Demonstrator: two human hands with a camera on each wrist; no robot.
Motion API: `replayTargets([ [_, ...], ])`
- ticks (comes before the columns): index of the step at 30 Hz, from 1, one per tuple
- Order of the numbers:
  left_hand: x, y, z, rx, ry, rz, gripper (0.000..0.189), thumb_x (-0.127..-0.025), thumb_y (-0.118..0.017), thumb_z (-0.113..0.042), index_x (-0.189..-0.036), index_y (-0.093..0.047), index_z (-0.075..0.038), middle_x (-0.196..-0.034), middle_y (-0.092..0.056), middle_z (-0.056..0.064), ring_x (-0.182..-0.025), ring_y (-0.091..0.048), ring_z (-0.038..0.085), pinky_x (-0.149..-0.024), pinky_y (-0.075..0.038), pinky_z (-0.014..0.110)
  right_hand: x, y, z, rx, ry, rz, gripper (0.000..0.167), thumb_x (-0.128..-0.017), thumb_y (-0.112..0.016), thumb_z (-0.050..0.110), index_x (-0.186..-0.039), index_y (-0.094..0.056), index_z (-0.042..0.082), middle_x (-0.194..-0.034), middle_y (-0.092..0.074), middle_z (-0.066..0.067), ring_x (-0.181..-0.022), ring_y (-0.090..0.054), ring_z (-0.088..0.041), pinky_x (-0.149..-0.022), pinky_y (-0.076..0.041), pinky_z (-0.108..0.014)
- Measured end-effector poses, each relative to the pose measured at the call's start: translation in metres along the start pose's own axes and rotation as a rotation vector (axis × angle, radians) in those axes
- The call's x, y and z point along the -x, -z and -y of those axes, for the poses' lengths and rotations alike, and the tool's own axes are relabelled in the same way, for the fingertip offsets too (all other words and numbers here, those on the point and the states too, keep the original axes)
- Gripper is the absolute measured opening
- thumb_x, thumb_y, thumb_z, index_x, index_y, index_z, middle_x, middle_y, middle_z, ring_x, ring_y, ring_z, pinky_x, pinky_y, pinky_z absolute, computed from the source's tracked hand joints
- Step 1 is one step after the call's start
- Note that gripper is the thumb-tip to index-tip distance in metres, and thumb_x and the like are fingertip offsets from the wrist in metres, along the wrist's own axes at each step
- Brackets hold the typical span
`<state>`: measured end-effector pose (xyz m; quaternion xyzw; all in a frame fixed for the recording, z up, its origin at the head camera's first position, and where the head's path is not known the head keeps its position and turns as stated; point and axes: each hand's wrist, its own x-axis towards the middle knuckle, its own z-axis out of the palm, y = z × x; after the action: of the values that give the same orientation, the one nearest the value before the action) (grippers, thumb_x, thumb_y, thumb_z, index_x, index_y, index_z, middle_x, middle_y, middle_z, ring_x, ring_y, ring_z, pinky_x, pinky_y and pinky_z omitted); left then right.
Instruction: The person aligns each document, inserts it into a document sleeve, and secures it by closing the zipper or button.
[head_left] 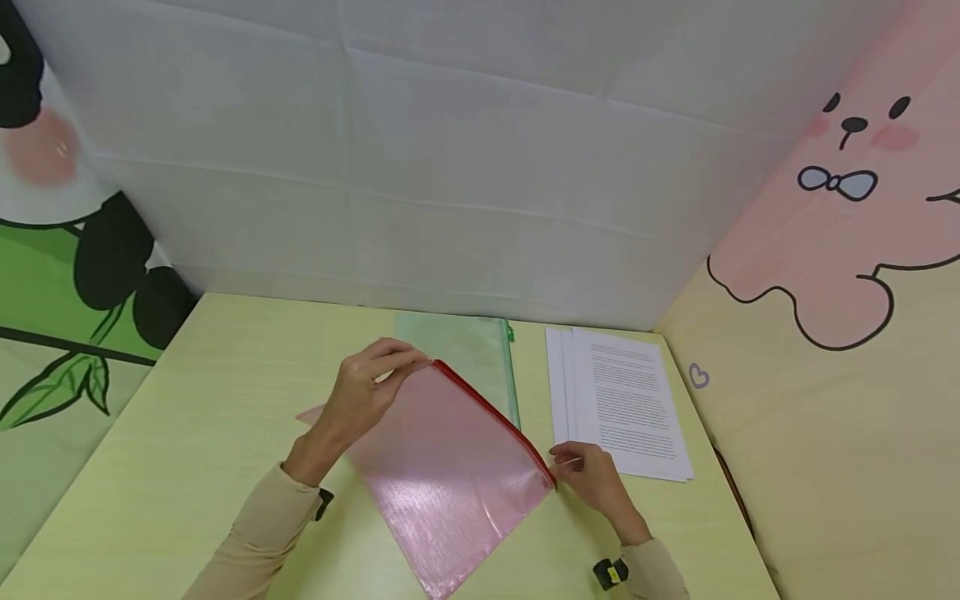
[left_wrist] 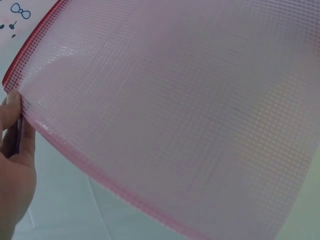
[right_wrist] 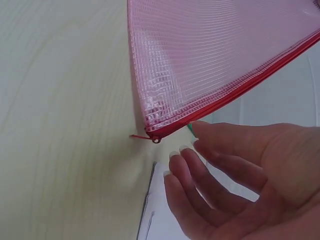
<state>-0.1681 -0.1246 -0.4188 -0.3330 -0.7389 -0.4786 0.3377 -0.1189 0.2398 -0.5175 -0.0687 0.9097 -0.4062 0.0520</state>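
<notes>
A pink mesh zipper pouch [head_left: 457,475] is held up at a slant over the table. My left hand [head_left: 363,396] pinches its upper corner between thumb and fingers, at one end of the red zipper [head_left: 491,410]. Beside the zipper's lower end is my right hand [head_left: 592,482], its fingers loosely bent and nothing gripped. In the right wrist view, the thumb tip [right_wrist: 200,128] lies close to the zipper edge; whether it touches I cannot tell. The zipper slider [right_wrist: 156,139] sits at that lower corner, its red pull sticking out.
A green zipper pouch [head_left: 457,337] lies behind the pink one, partly covered by it. Several printed sheets [head_left: 633,408] form a stack at the right of the table [head_left: 247,358]. A pale wall [head_left: 480,167] rises at the table's back edge.
</notes>
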Motion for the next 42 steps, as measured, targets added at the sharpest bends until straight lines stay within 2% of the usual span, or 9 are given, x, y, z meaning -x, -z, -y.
replayTargets([
  [5, -0.001, -0.002, -0.001, 0.003, -0.028, 0.000, 0.027, -0.071, -0.083, 0.019, -0.092, -0.080, 0.002, -0.089, -0.072, 0.008, -0.077, -0.069, 0.023, -0.074, -0.054, 0.017, -0.009, -0.002, 0.011, -0.021, 0.037, -0.019, 0.020, -0.087, -0.078, -0.003, -0.106, -0.075, -0.002, -0.100, -0.075, -0.014, -0.086, -0.072, -0.024, -0.076, -0.060, -0.030],
  [11, 0.000, -0.006, -0.001, 0.015, -0.056, 0.004, 0.027, -0.070, -0.083, 0.019, -0.091, -0.080, 0.003, -0.090, -0.072, 0.009, -0.076, -0.070, 0.024, -0.072, -0.057, 0.021, -0.022, -0.006, 0.030, -0.080, 0.164, -0.031, 0.025, -0.089, -0.078, 0.001, -0.113, -0.073, -0.005, -0.109, -0.074, -0.020, -0.097, -0.072, -0.031, -0.088, -0.060, -0.039],
  [16, 0.000, -0.008, -0.001, 0.024, -0.060, 0.016, 0.028, -0.071, -0.083, 0.019, -0.093, -0.080, 0.002, -0.091, -0.072, 0.009, -0.078, -0.070, 0.025, -0.074, -0.057, 0.021, -0.030, -0.012, 0.049, -0.158, 0.247, -0.002, 0.029, -0.090, -0.078, 0.005, -0.117, -0.072, -0.004, -0.112, -0.074, -0.018, -0.103, -0.072, -0.033, -0.091, -0.059, -0.041],
  [20, -0.001, -0.009, -0.002, 0.019, -0.047, 0.024, 0.028, -0.071, -0.082, 0.018, -0.094, -0.080, 0.002, -0.092, -0.073, 0.008, -0.080, -0.071, 0.024, -0.075, -0.057, 0.020, -0.034, -0.014, 0.058, -0.213, 0.292, 0.023, 0.026, -0.089, -0.079, 0.004, -0.115, -0.073, 0.000, -0.109, -0.075, -0.013, -0.100, -0.073, -0.031, -0.089, -0.060, -0.038],
  [25, -0.001, -0.008, -0.003, -0.003, -0.015, 0.010, 0.030, -0.070, -0.083, 0.018, -0.094, -0.080, 0.001, -0.091, -0.073, 0.008, -0.079, -0.071, 0.023, -0.075, -0.056, 0.018, -0.038, -0.016, 0.065, -0.198, 0.301, 0.037, 0.019, -0.090, -0.079, 0.008, -0.109, -0.076, 0.007, -0.102, -0.076, -0.005, -0.093, -0.074, -0.022, -0.083, -0.060, -0.030],
  [30, -0.001, -0.009, -0.001, -0.057, 0.007, -0.013, 0.028, -0.071, -0.084, 0.017, -0.095, -0.080, 0.003, -0.090, -0.073, 0.009, -0.078, -0.071, 0.022, -0.071, -0.057, 0.020, -0.040, -0.018, 0.067, -0.153, 0.307, -0.009, 0.012, -0.089, -0.080, 0.007, -0.101, -0.079, 0.009, -0.096, -0.077, -0.001, -0.087, -0.073, -0.016, -0.077, -0.061, -0.027],
  [35, 0.002, -0.012, -0.001, -0.065, 0.076, -0.030, 0.025, -0.074, -0.083, 0.014, -0.097, -0.079, 0.004, -0.093, -0.072, 0.012, -0.081, -0.071, 0.023, -0.072, -0.059, 0.021, -0.040, -0.018, 0.064, -0.146, 0.322, -0.041, 0.011, -0.088, -0.081, 0.008, -0.099, -0.081, 0.009, -0.093, -0.078, -0.001, -0.083, -0.073, -0.015, -0.071, -0.061, -0.027],
  [37, 0.003, -0.013, -0.001, -0.078, 0.100, -0.040, 0.024, -0.075, -0.083, 0.013, -0.097, -0.079, 0.004, -0.094, -0.072, 0.012, -0.084, -0.071, 0.024, -0.075, -0.059, 0.021, -0.040, -0.018, 0.061, -0.147, 0.306, -0.043, 0.011, -0.088, -0.081, 0.009, -0.099, -0.081, 0.010, -0.094, -0.078, -0.001, -0.083, -0.073, -0.015, -0.071, -0.060, -0.026],
  [42, 0.008, -0.013, -0.002, -0.147, 0.120, -0.067, 0.024, -0.077, -0.083, 0.012, -0.100, -0.078, 0.004, -0.097, -0.072, 0.013, -0.086, -0.071, 0.027, -0.073, -0.059, 0.031, -0.040, -0.017, 0.055, -0.195, 0.249, -0.027, 0.013, -0.088, -0.082, 0.011, -0.100, -0.082, 0.009, -0.097, -0.078, -0.004, -0.086, -0.074, -0.016, -0.074, -0.060, -0.025],
])
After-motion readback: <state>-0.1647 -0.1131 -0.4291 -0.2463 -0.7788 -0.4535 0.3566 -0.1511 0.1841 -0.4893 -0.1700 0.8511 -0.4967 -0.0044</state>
